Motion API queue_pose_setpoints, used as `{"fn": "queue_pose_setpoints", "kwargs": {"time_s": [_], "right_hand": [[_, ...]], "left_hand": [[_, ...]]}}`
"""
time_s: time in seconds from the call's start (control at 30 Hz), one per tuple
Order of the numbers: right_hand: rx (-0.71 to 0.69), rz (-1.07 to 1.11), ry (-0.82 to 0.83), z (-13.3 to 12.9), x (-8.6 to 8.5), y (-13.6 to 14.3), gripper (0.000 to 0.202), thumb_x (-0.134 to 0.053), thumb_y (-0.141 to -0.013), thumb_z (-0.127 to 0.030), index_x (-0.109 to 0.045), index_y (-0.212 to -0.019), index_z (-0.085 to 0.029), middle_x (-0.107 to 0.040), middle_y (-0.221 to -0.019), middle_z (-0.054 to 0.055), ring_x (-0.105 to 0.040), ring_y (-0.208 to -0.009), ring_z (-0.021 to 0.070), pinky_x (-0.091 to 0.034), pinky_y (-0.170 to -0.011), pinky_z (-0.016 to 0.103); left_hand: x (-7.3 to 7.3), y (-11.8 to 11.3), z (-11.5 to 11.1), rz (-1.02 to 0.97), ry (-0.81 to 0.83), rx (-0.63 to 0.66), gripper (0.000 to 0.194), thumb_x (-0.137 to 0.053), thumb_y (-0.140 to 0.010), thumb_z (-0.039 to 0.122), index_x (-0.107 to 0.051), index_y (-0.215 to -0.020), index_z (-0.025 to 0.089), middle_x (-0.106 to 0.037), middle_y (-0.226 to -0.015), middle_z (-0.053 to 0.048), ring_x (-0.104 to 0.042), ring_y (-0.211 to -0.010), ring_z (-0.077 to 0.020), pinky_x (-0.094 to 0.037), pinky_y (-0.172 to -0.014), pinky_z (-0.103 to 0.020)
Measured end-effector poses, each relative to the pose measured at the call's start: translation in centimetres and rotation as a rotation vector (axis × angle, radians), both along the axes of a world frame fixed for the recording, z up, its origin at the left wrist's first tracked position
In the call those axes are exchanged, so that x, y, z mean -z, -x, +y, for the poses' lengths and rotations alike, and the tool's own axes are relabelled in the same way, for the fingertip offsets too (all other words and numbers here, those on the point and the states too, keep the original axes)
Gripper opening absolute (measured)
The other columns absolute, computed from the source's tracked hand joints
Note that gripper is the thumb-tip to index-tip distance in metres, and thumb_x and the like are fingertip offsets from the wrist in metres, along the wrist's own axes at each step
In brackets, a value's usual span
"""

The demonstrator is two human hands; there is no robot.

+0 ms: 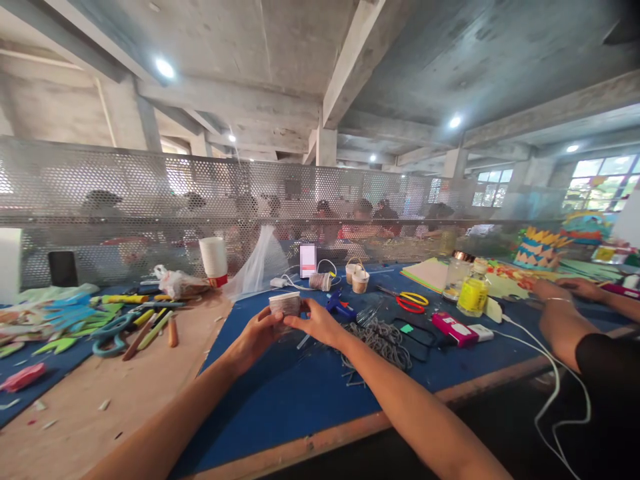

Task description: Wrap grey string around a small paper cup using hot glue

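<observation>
A small pale cup [284, 304], its side banded with lines that look like wound cord, is held above the blue table mat [260, 407]. My left hand [257, 339] grips it from the left and below. On its right side, the fingers of my right hand [316, 321] are closed around it. Just right of my right hand lies a blue glue gun [341, 307]. A tangled pile of grey cord [380, 343] rests near my right wrist. Behind the cup are a wrapped roll [320, 281] and an upright phone [308, 260].
Blue-handled scissors [111, 333] and tools lie left. Stacked paper cups [213, 259] stand near the mesh partition [280, 193]. Red-and-yellow scissors [412, 302], a small bucket [360, 281], a yellow bottle [473, 290] and a magenta box [454, 329] are right. Another person's arm [565, 327] reaches in.
</observation>
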State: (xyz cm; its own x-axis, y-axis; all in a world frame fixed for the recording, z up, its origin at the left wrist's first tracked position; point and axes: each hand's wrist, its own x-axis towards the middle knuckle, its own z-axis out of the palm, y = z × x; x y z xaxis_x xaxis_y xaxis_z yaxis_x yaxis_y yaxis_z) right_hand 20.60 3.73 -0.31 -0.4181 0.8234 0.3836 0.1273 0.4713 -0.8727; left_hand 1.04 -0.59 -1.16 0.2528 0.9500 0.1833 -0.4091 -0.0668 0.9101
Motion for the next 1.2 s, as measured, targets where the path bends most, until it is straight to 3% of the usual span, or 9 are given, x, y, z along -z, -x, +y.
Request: {"fn": "queue_pose_setpoints", "kwargs": {"time_s": [0.1, 0.27, 0.53, 0.73, 0.87, 1.2], "right_hand": [[0.008, 0.009, -0.022, -0.2, 0.2, 0.1, 0.052, -0.086, -0.077, -0.049, -0.067, -0.115, -0.02, -0.074, -0.118, 0.009, -0.069, -0.115, 0.0297, -0.052, -0.105, 0.046], [0.154, 0.012, -0.147, -0.2, 0.4, 0.3, 0.06, -0.087, -0.078, -0.043, -0.06, -0.125, -0.019, -0.072, -0.123, 0.012, -0.07, -0.114, 0.0281, -0.054, -0.102, 0.044], [0.341, -0.224, -0.36, -1.2, 0.6, 0.6, 0.062, -0.082, -0.084, -0.046, -0.054, -0.13, -0.015, -0.066, -0.124, 0.02, -0.068, -0.114, 0.0348, -0.055, -0.099, 0.051], [0.269, -0.221, -0.429, -0.9, 1.6, 0.9, 0.068, -0.088, -0.077, -0.044, -0.055, -0.13, -0.018, -0.063, -0.122, 0.016, -0.065, -0.114, 0.034, -0.055, -0.098, 0.052], [0.214, -0.154, -0.365, -0.9, 1.5, 0.9, 0.06, -0.084, -0.082, -0.046, -0.056, -0.128, -0.02, -0.064, -0.119, 0.013, -0.066, -0.109, 0.0297, -0.056, -0.098, 0.049], [0.204, -0.135, -0.319, -0.9, 1.3, 1.0, 0.06, -0.088, -0.08, -0.045, -0.058, -0.126, -0.02, -0.065, -0.118, 0.013, -0.067, -0.106, 0.0292, -0.056, -0.098, 0.05]], "left_hand": [[0.0, -0.2, 0.0, 0.015, 0.009, -0.065, 0.043, -0.085, -0.082, 0.034, -0.074, -0.121, 0.019, -0.077, -0.126, -0.014, -0.073, -0.114, -0.031, -0.055, -0.1, -0.042], [-0.5, -0.6, -0.4, 0.072, -0.018, -0.217, 0.048, -0.091, -0.075, 0.035, -0.074, -0.117, 0.02, -0.077, -0.121, -0.012, -0.072, -0.114, -0.0304, -0.056, -0.098, -0.043], [-0.9, -1.4, -1.3, 0.148, -0.056, -0.162, 0.056, -0.088, -0.077, 0.043, -0.075, -0.129, 0.022, -0.075, -0.134, -0.014, -0.066, -0.13, -0.0374, -0.051, -0.108, -0.048], [-0.5, -1.2, -1.1, 0.156, -0.064, -0.224, 0.056, -0.088, -0.077, 0.047, -0.077, -0.124, 0.019, -0.078, -0.128, -0.014, -0.07, -0.123, -0.0366, -0.052, -0.108, -0.046], [0.0, -0.8, -0.6, 0.149, -0.03, -0.228, 0.059, -0.084, -0.08, 0.053, -0.075, -0.127, 0.018, -0.076, -0.131, -0.016, -0.067, -0.128, -0.0363, -0.052, -0.109, -0.046], [-0.4, -0.9, -0.8, 0.118, -0.026, -0.223, 0.058, -0.086, -0.08, 0.046, -0.072, -0.13, 0.021, -0.075, -0.134, -0.014, -0.069, -0.127, -0.0343, -0.053, -0.107, -0.045]]}}
